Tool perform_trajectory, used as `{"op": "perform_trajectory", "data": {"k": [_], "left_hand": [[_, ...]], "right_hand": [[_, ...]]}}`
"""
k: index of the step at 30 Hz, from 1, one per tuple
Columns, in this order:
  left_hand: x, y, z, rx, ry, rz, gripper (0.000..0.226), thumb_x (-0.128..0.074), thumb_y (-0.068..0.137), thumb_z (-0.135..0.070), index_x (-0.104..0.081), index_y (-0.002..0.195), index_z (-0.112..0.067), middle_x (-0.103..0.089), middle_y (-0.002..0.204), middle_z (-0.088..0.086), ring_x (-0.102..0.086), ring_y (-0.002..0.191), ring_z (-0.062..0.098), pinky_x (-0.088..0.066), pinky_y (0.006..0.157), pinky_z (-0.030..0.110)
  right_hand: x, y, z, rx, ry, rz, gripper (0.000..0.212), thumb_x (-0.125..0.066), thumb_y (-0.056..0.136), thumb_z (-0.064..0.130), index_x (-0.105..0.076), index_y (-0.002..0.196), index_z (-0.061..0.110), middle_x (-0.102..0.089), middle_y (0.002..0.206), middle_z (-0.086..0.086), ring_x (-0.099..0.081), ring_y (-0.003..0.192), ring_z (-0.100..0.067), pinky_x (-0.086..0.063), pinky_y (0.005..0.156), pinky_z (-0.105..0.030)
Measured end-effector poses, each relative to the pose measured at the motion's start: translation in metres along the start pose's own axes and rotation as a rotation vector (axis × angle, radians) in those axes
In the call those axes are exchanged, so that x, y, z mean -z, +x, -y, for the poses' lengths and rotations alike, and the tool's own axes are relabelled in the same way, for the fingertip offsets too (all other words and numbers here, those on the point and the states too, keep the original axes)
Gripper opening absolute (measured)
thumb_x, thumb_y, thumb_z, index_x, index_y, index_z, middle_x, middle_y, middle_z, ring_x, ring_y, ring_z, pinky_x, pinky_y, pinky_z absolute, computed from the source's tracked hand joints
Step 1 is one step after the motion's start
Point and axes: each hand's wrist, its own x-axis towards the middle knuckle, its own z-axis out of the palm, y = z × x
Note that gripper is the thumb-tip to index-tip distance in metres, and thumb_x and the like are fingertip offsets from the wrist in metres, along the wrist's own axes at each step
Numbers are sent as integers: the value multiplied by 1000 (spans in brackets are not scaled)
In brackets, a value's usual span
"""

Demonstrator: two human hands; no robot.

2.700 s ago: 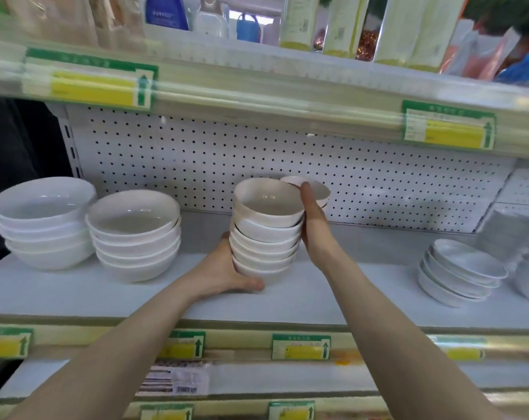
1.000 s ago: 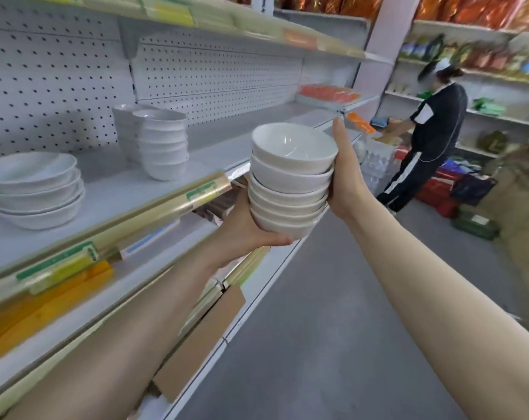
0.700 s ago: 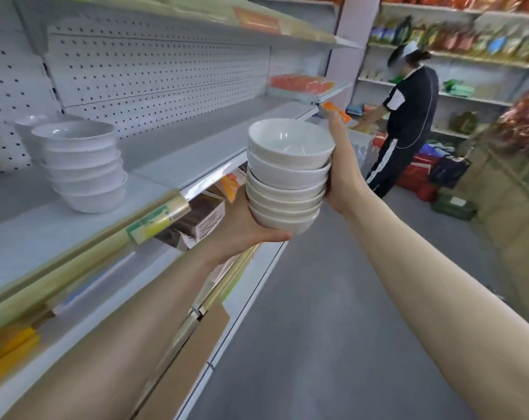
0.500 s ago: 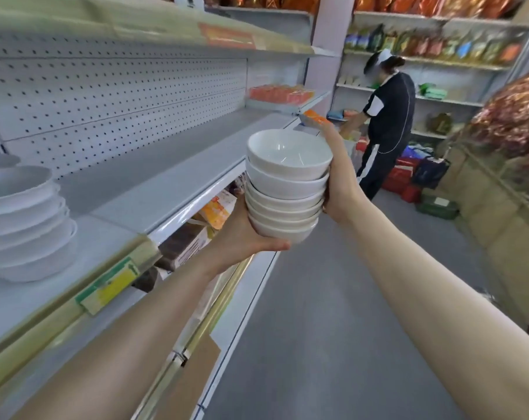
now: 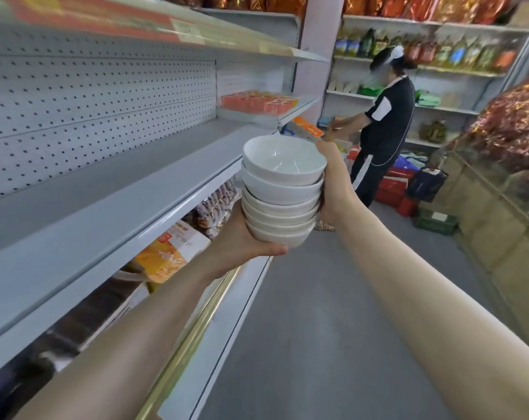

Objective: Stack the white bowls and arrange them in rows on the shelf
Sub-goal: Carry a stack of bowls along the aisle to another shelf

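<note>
A stack of several white bowls (image 5: 283, 189) is held in the air in front of me, beside the front edge of the grey shelf (image 5: 111, 189). My left hand (image 5: 242, 241) cups the stack from below, thumb under the lowest bowl. My right hand (image 5: 334, 186) presses flat against the stack's right side, fingers reaching up to the top bowl's rim. The stack stands upright, and the top bowl has nothing in it. No other bowls show on this stretch of shelf.
A perforated back panel (image 5: 99, 110) stands behind the shelf. Packaged goods (image 5: 169, 253) fill the lower shelf. Orange packs (image 5: 257, 101) lie farther along. A person in black (image 5: 384, 128) stands at the aisle's end among bags and red boxes (image 5: 393, 189). Grey aisle floor (image 5: 318, 328) runs ahead.
I lifted the bowl stack off the shelf and carried it rightward along the aisle. The other bowl stacks have slid out of view to the left.
</note>
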Motion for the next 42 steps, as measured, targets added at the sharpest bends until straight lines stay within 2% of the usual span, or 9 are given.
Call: {"op": "perform_trajectory", "data": {"k": [3, 8, 13, 17, 23, 26, 29, 32, 42], "left_hand": [[-24, 55, 9, 5, -4, -25, 94, -94, 58, -13, -37, 131, -30, -56, 122, -18, -53, 105, -19, -45, 79, 2], [-49, 140, 26, 45, 0, -75, 96, -95, 56, -21, -37, 133, -30, -56, 124, -17, -54, 108, -14, -46, 82, 6], [-54, 219, 43, 18, -5, -112, 84, -93, 59, -8, -43, 124, -31, -60, 118, -15, -57, 101, -15, -46, 77, 4], [-50, 285, 64, -35, 7, -130, 80, -92, 59, -6, -51, 122, -34, -66, 118, -14, -61, 111, -1, -52, 87, 17], [-31, 384, 87, -64, 34, -143, 76, -90, 62, -2, -51, 115, -38, -67, 112, -22, -62, 106, -4, -53, 80, 15], [-22, 431, 99, -35, 67, -168, 72, -91, 62, -3, -51, 111, -38, -66, 102, -31, -64, 97, -8, -57, 75, 18], [-12, 476, 110, -11, 95, -199, 81, -95, 58, -16, -51, 126, -26, -66, 118, -13, -63, 109, 1, -56, 89, 28], [-2, 514, 121, 5, 123, -246, 83, -94, 59, -15, -47, 126, -31, -63, 121, -13, -60, 108, -4, -52, 85, 15], [26, 611, 157, 96, 197, -561, 77, -91, 61, -4, -41, 103, -45, -54, 104, -29, -53, 88, -27, -43, 70, -1]], "right_hand": [[27, 58, 2, 4, -19, 45, 78, -55, 70, 47, -54, 127, -6, -60, 128, -25, -54, 120, -45, -48, 94, -48], [59, 152, 3, 11, -81, 131, 60, -47, 85, 46, -65, 121, 2, -70, 118, -17, -63, 114, -38, -43, 103, -54], [69, 236, -4, -20, -75, 155, 55, -45, 86, 44, -69, 114, 3, -71, 114, -16, -65, 111, -37, -51, 93, -44], [67, 312, -13, -31, -72, 204, 39, -41, 94, 36, -74, 85, 18, -75, 99, -12, -70, 93, -32, -54, 81, -43], [61, 425, -21, -16, -21, 294, 56, -40, 95, 26, -67, 47, 27, -69, 64, 6, -65, 60, -12, -47, 66, -29], [55, 475, -23, -24, -10, 288, 45, -42, 95, 31, -75, 65, 25, -76, 83, -1, -71, 77, -19, -51, 76, -34], [48, 521, -23, -33, -13, 297, 41, -42, 92, 36, -77, 80, 20, -77, 94, -6, -71, 89, -28, -54, 80, -38], [38, 570, -27, -24, -21, 321, 46, -39, 95, 39, -72, 108, 11, -75, 104, -12, -70, 100, -31, -53, 89, -42], [-26, 718, -57, -89, -22, 607, 51, -43, 87, 42, -73, 107, 7, -74, 108, -15, -69, 103, -34, -51, 96, -49]]}}
